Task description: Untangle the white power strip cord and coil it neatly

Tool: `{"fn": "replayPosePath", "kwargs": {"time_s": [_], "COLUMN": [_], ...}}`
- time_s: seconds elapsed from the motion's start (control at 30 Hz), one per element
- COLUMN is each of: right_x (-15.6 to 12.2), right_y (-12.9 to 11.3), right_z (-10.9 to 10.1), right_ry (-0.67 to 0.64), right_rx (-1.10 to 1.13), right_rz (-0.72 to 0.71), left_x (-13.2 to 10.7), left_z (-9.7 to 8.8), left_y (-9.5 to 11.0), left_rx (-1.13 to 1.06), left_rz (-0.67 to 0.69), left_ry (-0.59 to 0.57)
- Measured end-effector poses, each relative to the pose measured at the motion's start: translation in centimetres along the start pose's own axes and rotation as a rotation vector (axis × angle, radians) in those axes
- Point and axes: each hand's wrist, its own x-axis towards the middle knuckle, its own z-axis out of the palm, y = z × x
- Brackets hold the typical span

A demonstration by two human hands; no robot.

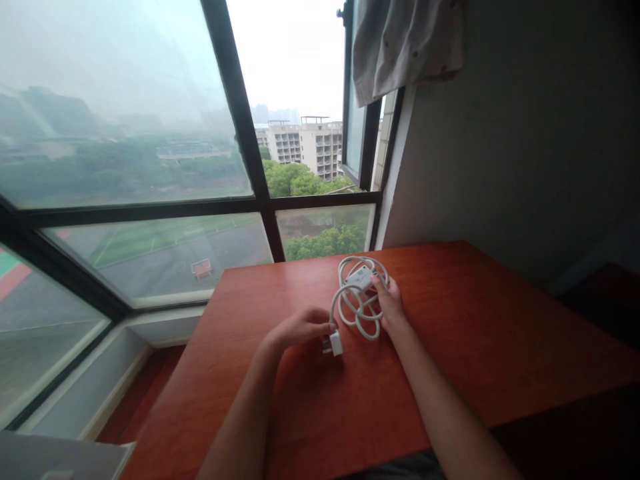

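A white extension cord (367, 331) hangs in loose loops above the reddish-brown table, with a small white block (359, 277) among the loops. My right hand (391, 303) is closed around the block's near end and the right side of the coil. One length of cord curves left and down to a white plug (336, 343), whose prongs point left. Thumb and fingers of my left hand (305, 327) pinch the cord just above this plug. How the right fingers wrap underneath is partly hidden.
The wooden table (300, 413) stretches under both arms, its far edge close to the window. Dark window frames (260, 167) rise behind and to the left, with one open pane. A grey curtain (405, 47) hangs at the upper right beside the wall (480, 153).
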Motion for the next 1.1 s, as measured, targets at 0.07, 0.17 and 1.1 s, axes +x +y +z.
{"fn": "replayPosePath", "kwargs": {"time_s": [0.07,0.17,1.1], "right_x": [0.2,0.4,-2.3], "right_y": [0.1,0.3,-0.8], "right_z": [-0.1,-0.1,1.6], "right_ry": [0.009,0.014,-0.278], "right_rx": [-0.020,-0.033,-0.161], "right_rz": [-0.002,0.003,-0.127], "left_x": [0.0,0.0,3.3], "left_z": [0.0,-0.2,1.7], "left_y": [0.1,0.0,-1.2], "left_rx": [-0.005,-0.006,-0.273], "left_rz": [0.000,-0.008,0.081], "left_ry": [0.003,-0.001,0.720]}}
